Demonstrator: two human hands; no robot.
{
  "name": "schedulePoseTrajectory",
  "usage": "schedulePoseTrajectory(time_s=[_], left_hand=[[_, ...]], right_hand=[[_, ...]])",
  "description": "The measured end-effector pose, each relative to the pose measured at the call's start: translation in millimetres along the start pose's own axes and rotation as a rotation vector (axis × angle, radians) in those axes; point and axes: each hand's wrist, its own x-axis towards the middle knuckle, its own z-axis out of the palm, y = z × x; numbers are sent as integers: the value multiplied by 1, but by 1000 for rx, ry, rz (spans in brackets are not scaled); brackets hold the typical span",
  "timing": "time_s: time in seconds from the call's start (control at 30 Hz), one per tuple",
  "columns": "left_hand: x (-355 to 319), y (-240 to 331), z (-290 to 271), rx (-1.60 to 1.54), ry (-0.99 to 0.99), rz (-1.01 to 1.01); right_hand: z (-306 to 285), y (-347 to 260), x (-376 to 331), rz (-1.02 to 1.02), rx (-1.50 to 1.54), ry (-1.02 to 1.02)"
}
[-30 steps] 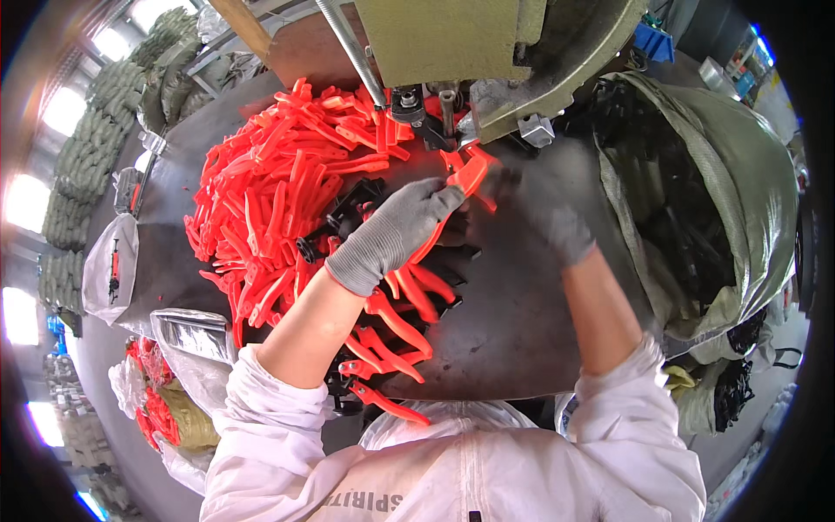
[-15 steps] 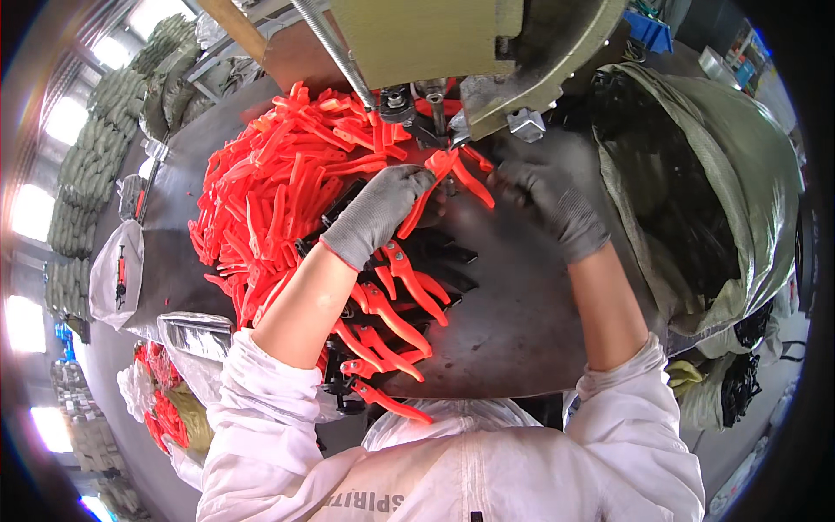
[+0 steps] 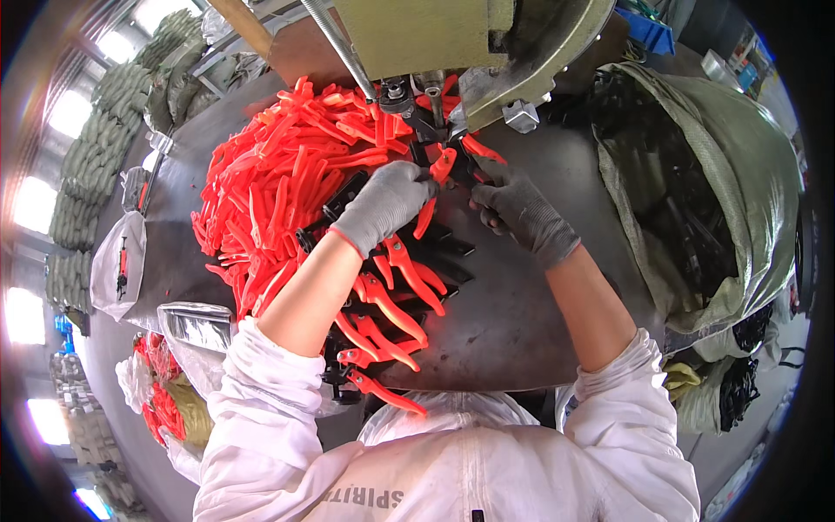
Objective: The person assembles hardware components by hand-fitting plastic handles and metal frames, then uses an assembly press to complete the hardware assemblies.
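My left hand (image 3: 387, 202), in a grey glove, grips an orange handle piece (image 3: 437, 174) and holds it under the head of a green press machine (image 3: 435, 39). My right hand (image 3: 520, 209), also gloved, pinches the same piece from the right, next to the machine's tool (image 3: 435, 97). A big heap of orange handles (image 3: 278, 183) lies left of my hands on the dark round metal table (image 3: 513, 322). More orange-handled pieces with black parts (image 3: 383, 304) lie under my left forearm.
A large grey-green sack (image 3: 704, 174) with dark parts stands at the right. At the left, a clear plastic bag (image 3: 117, 261) lies on the table edge, and bags with orange parts (image 3: 161, 400) sit below. Stacked sacks (image 3: 96, 148) line the far left.
Both hands have moved up toward the machine head, carrying the orange piece under the tool. The right hand has closed in on the piece from the right.
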Motion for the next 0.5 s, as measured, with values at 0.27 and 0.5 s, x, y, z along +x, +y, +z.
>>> schedulePoseTrajectory(time_s=[0.27, 0.5], left_hand=[[-142, -22, -72, -658, 477, -207], [-291, -63, -19, -897, 57, -727]], right_hand=[[-10, 16, 2, -84, 149, -11], [-4, 2, -3, -86, 82, 8]])
